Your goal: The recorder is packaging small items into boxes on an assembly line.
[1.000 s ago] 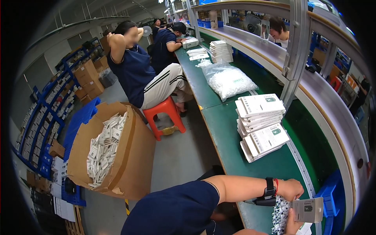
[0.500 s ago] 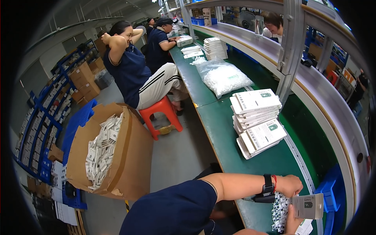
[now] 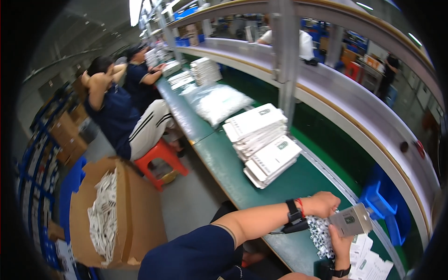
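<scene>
A small white-and-grey cardboard box (image 3: 349, 223) with a green mark sits in my right hand (image 3: 341, 243), its fingers wrapped round the near side. One end flap stands up at the box's far right. My left hand (image 3: 324, 204), with a black band and red cord at the wrist, is closed at the box's left end. What its fingers pinch, if anything, is hidden. Below that hand, a heap of small white-and-dark pieces (image 3: 319, 234) lies on the green table (image 3: 205, 161). Beside my right wrist lie several flat white cartons (image 3: 374, 265).
Stacked white cartons (image 3: 263, 144) stand ahead on the table, with a clear bag of white pieces (image 3: 219, 103) beyond. Blue bins (image 3: 377, 198) sit at the right under a shelf rail. A large cardboard box (image 3: 140, 219) and a co-worker on a red stool (image 3: 161, 161) are at the left.
The view has swung right, shifting the table and stacks leftward in the picture. Both hands stay at the box, and more of the flat cartons beside my right wrist shows.
</scene>
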